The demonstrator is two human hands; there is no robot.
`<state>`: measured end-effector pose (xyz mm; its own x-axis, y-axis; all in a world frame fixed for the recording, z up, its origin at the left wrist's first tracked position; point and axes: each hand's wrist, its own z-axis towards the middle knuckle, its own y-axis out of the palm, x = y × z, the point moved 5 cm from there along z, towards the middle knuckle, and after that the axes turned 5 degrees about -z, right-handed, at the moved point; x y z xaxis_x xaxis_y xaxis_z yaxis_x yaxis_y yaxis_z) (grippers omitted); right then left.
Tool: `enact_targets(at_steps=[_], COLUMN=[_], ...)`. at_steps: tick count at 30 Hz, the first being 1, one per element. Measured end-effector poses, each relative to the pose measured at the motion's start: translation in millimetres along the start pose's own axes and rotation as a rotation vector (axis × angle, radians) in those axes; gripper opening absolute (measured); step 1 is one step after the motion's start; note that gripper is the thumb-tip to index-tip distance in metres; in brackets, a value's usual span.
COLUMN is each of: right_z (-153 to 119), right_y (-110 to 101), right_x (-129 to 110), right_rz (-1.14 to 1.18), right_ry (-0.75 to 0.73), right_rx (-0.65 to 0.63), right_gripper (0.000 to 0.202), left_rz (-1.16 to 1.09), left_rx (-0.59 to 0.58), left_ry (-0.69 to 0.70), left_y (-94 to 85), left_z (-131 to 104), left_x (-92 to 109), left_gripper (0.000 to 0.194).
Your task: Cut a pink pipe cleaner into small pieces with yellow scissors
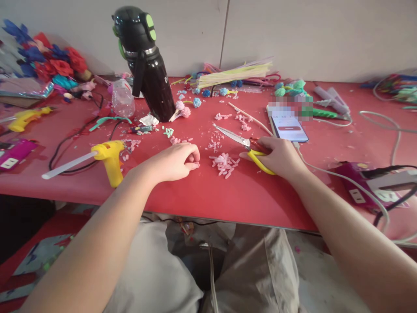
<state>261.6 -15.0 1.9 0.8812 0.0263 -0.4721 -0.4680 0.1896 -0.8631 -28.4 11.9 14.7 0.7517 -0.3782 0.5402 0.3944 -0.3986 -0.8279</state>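
My right hand (280, 156) is wrapped round the handles of scissors (235, 136), whose blades point left and away from me. My left hand (178, 161) rests near the table's front with its fingers curled and pinched; a small bit of pink shows at the fingertips, too small to make out well. Between the hands lies a pile of short pink fuzzy pieces (225, 164), with finer pink scraps behind it. A long pale pink stem (252, 116) runs from behind the scissors towards my right hand.
On the red table (208, 200) stand a black bottle (153, 78) and a plastic cup (123, 99). A yellow glue gun (112, 161) lies left, a phone (288, 124) with a cable right, near a purple power strip (358, 187). Yellow stems (233, 74) lie at the back.
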Motion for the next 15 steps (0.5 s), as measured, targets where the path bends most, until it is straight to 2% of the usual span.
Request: enact_targets(at_steps=[5, 11, 15], right_z=[-1, 1, 1], right_y=[0, 0, 1], right_x=[-1, 0, 0], right_rz=[0.006, 0.007, -0.006], right_ry=[-0.011, -0.027, -0.034], right_rx=[-0.004, 0.007, 0.000], right_gripper=[0.074, 0.075, 0.073], left_rz=[-0.013, 0.034, -0.075], left_rx=[-0.028, 0.051, 0.086], left_ry=[-0.008, 0.000, 0.040], left_y=[1.7, -4.5, -6.4], left_z=[1, 0, 0], left_x=[-3, 5, 8], left_gripper=[0.008, 0.008, 0.007])
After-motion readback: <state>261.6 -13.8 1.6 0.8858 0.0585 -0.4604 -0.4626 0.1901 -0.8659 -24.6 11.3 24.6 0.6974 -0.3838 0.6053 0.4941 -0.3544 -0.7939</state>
